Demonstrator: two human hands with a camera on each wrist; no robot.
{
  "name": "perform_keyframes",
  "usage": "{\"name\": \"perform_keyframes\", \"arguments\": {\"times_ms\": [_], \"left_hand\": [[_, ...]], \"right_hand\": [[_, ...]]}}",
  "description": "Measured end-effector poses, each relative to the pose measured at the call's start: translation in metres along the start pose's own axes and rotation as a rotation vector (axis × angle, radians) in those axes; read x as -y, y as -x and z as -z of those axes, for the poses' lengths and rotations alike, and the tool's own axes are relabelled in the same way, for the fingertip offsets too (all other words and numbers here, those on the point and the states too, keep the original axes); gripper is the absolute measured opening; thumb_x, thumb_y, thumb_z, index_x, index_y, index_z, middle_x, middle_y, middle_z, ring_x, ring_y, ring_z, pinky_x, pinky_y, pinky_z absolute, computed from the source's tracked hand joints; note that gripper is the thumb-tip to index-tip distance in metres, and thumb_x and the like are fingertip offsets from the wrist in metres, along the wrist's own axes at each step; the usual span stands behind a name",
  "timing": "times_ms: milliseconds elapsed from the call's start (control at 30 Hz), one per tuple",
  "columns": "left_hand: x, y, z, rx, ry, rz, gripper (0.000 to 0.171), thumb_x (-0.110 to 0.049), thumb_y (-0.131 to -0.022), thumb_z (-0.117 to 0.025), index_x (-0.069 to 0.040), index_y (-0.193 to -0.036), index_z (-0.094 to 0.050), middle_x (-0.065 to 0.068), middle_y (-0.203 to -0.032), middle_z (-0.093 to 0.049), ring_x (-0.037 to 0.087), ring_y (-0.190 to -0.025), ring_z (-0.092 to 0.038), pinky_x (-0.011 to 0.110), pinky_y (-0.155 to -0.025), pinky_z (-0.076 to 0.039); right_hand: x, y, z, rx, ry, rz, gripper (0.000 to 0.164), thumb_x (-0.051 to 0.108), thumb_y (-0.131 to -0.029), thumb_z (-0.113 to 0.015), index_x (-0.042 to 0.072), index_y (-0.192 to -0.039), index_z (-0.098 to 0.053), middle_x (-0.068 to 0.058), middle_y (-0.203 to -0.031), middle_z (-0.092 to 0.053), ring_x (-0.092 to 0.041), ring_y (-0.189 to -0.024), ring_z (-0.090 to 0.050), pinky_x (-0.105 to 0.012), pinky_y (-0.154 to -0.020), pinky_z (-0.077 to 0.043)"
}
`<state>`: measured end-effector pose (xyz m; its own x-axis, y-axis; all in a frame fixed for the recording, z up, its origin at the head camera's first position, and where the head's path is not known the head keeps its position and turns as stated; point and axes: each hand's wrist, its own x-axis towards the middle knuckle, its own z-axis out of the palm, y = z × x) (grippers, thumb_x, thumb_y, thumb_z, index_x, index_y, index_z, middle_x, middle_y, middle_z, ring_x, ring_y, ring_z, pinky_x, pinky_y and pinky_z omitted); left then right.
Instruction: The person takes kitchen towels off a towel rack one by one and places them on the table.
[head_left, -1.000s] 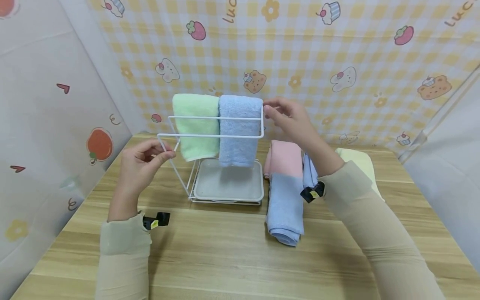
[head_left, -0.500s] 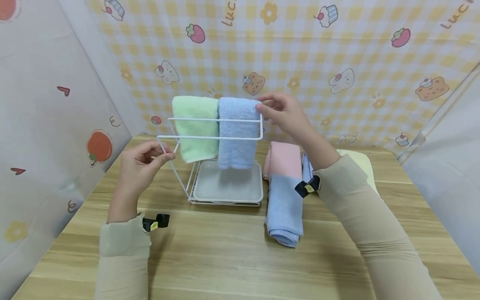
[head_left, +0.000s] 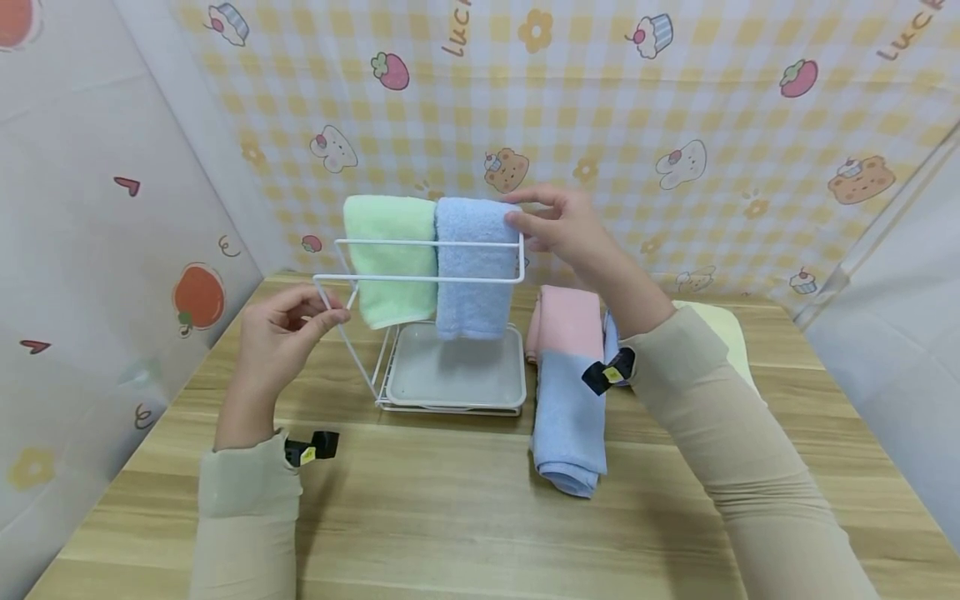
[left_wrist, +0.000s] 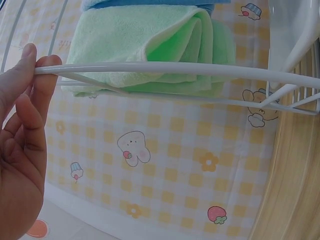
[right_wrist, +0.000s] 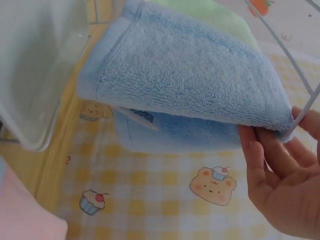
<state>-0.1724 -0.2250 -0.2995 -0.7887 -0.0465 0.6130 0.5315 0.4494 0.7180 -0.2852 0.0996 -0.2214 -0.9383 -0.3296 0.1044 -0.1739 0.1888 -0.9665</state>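
A white wire rack (head_left: 405, 278) stands on the table, and a folded green towel (head_left: 390, 218) and a folded blue towel (head_left: 474, 221) hang side by side over its upper bars. With thumb and fingers, my left hand (head_left: 273, 346) pinches the rack's left side bar; the left wrist view shows that grip on the white bar (left_wrist: 150, 68). At the rack's upper right corner, my right hand (head_left: 570, 229) pinches the blue towel's top edge. In the right wrist view, fingers (right_wrist: 272, 152) reach under the towel's fold, beside the wire.
A pale grey tray (head_left: 457, 379) lies on the rack's base. To its right are a folded pink towel (head_left: 570, 321), a blue towel (head_left: 570, 417) in front of it, and a pale yellow towel (head_left: 723, 329) partly behind my right forearm. A patterned cloth wall (head_left: 585, 100) rises behind.
My right hand has shifted slightly left, from the rack's corner onto the blue towel's top edge. The left hand keeps its grip on the bar.
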Motion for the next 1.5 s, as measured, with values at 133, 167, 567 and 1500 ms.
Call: {"name": "perform_keyframes", "arguments": {"times_ms": [133,167,567,1500], "left_hand": [[0.001,0.0,0.0,0.001,0.004,0.01,0.009,0.01,-0.082,-0.074,0.004,-0.088,-0.071,-0.025,-0.074,-0.066,-0.005,-0.065,-0.058,0.012,-0.053,-0.04],[0.001,0.0,0.0,0.002,0.003,0.012,0.009,0.01,-0.082,-0.074,0.004,-0.088,-0.071,-0.025,-0.074,-0.067,-0.005,-0.065,-0.058,0.012,-0.053,-0.04],[0.001,0.0,0.0,0.0,0.004,-0.007,0.011,0.011,-0.081,-0.074,0.004,-0.088,-0.071,-0.026,-0.074,-0.066,-0.005,-0.064,-0.059,0.012,-0.052,-0.04],[0.003,0.0,-0.001,-0.01,0.018,-0.036,0.011,0.014,-0.08,-0.073,0.007,-0.088,-0.07,-0.027,-0.075,-0.066,-0.007,-0.064,-0.06,0.011,-0.051,-0.04]], "right_hand": [[-0.002,-0.005,-0.005,0.119,-0.218,-0.094,0.041,0.008,-0.097,-0.064,0.013,-0.137,-0.059,-0.005,-0.114,-0.067,-0.016,-0.097,-0.067,-0.028,-0.08,-0.058],[-0.002,-0.007,-0.006,0.138,-0.258,-0.106,0.042,0.006,-0.097,-0.062,0.013,-0.139,-0.057,-0.005,-0.113,-0.066,-0.017,-0.097,-0.067,-0.028,-0.08,-0.058],[-0.005,-0.009,-0.015,0.032,-0.292,-0.078,0.043,0.001,-0.095,-0.063,0.013,-0.135,-0.061,-0.008,-0.126,-0.063,-0.021,-0.106,-0.063,-0.032,-0.086,-0.055],[-0.01,-0.002,-0.025,-0.164,-0.25,0.258,0.039,-0.007,-0.088,-0.069,0.003,-0.125,-0.067,-0.014,-0.134,-0.064,-0.014,-0.105,-0.065,-0.024,-0.081,-0.057]]}}
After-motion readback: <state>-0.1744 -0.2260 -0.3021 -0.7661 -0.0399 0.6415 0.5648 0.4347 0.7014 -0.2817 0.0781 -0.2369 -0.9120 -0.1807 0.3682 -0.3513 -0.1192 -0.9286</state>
